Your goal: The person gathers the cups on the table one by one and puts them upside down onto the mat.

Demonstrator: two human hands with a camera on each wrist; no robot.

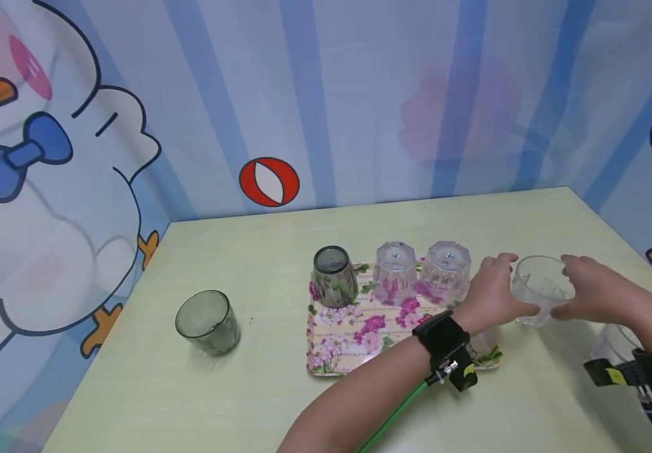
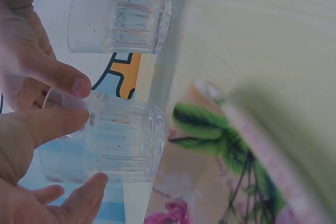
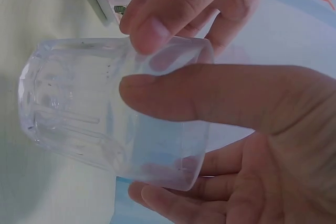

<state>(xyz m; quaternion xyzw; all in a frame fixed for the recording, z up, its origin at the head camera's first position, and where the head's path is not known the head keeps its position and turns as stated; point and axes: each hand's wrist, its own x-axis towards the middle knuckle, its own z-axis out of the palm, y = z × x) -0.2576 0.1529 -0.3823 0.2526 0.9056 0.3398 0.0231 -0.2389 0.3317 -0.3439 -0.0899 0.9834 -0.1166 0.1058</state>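
A clear drinking glass (image 1: pixel 543 292) stands mouth up between my two hands, to the right of the flowered tray. My left hand (image 1: pixel 494 292) grips its left side, thumb in front. My right hand (image 1: pixel 600 286) holds the opposite side, also with the thumb toward me. In the right wrist view, the glass (image 3: pixel 121 108) has a smooth upper wall and a faceted base, and both thumbs press on it. The left wrist view shows the base of this glass (image 2: pixel 126 142) close to the table surface; whether it touches is unclear.
On the floral tray (image 1: pixel 354 330), a smoky grey glass (image 1: pixel 336 280) and two clear glasses (image 1: pixel 395 277) stand upside down along the back. A greenish glass (image 1: pixel 209 324) stands upright at the left. Another clear glass (image 1: pixel 611 343) is partly hidden by my right wrist.
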